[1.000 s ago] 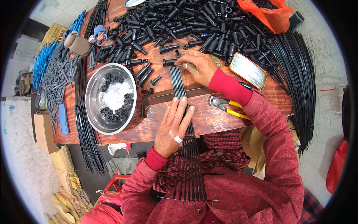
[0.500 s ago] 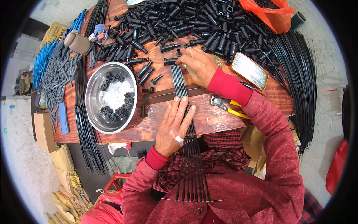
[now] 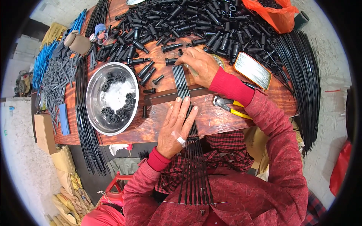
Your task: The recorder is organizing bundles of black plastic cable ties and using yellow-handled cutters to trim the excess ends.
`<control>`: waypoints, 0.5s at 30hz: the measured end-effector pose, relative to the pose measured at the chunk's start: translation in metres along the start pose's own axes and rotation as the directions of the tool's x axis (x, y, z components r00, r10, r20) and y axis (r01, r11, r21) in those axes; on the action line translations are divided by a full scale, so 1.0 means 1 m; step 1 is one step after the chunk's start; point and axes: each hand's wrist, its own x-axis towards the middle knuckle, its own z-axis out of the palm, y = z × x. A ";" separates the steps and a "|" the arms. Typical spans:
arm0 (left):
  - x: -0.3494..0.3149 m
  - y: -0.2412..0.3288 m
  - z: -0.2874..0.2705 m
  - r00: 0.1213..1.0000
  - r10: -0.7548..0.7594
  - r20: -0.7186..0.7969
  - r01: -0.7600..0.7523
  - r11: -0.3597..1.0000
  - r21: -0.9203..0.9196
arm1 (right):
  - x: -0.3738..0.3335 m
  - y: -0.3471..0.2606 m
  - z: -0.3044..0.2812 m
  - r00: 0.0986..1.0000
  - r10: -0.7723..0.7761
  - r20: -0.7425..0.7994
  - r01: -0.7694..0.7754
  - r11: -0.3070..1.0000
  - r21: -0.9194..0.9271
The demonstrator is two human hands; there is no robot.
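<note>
A row of thin black rods (image 3: 181, 81) lies side by side on the wooden table. From the table edge they fan out toward my lap, where a thin wire (image 3: 169, 202) crosses their thicker ends. My left hand (image 3: 175, 128), with white tape on it, presses on the rods with its fingers stretched out. At their far ends my right hand (image 3: 201, 64) is closed, fingers bent down beside the rod tips. Part of a greyish object shows under its palm; its kind is hidden. Black tubular parts (image 3: 171, 61) lie just beyond those fingers.
A steel bowl (image 3: 90, 94) with short black tubes and white powder stands left. Yellow-handled pincers (image 3: 226, 103) and an orange-rimmed tray (image 3: 269, 81) of fine pins lie right. Black parts (image 3: 181, 22) are heaped behind. Bundles of black rods (image 3: 305, 83) hang over the table's sides.
The fingers of my right hand have shifted slightly toward the rod tips. My left hand and the rods have hardly moved.
</note>
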 end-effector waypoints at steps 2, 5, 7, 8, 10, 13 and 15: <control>0.000 0.000 0.001 1.000 -0.001 -0.004 0.001 1.000 0.000 | 0.000 0.001 0.001 1.000 0.021 0.002 -0.021 0.999 0.023; 0.000 0.000 0.001 1.000 0.001 -0.005 -0.001 1.000 0.002 | -0.002 0.001 0.005 0.998 0.058 -0.031 -0.056 0.997 0.049; 0.000 0.000 0.001 1.000 -0.002 -0.003 0.002 1.000 -0.001 | -0.003 -0.004 0.005 0.995 0.074 -0.068 -0.071 0.996 0.050; 0.000 0.000 0.001 1.000 -0.006 -0.002 0.006 1.000 -0.002 | -0.001 -0.008 0.003 0.996 0.063 -0.064 -0.063 0.998 -0.009; -0.002 -0.001 0.001 1.000 -0.010 -0.005 0.010 1.000 -0.001 | 0.000 -0.013 0.004 0.997 0.051 -0.060 -0.055 0.996 -0.067; -0.001 -0.001 0.002 1.000 -0.006 -0.009 0.006 1.000 -0.007 | -0.003 -0.009 0.007 0.996 0.003 -0.094 -0.010 0.997 -0.077; 0.000 -0.001 0.002 1.000 -0.004 -0.008 0.004 1.000 -0.008 | -0.003 -0.002 0.010 0.991 0.107 -0.080 -0.100 0.991 0.091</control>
